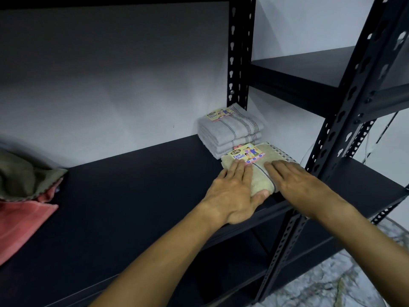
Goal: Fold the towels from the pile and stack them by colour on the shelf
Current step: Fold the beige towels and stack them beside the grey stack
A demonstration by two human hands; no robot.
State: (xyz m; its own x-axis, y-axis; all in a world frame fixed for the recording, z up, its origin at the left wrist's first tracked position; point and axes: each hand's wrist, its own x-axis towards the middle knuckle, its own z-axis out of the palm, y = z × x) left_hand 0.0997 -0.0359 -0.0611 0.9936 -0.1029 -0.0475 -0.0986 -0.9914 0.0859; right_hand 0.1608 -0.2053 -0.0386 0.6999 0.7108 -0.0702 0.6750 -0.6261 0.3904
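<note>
Head cam looks down at a black shelf. Over at its left edge there's the unfolded pile: an olive towel slumped on top of a pink towel. Moving right, the left hand lies on a folded beige towel near the shelf's front right corner, fingers flat on top with the thumb hooked around the towel's near edge, so it's kinda gripping it. A "Face Towel" label sits on the beige one. Right behind it, touching, is a stack of grey towels in the back right corner. The right hand rests on the beige towel's right side, fingers straight and relaxed, just pressing down.
</note>
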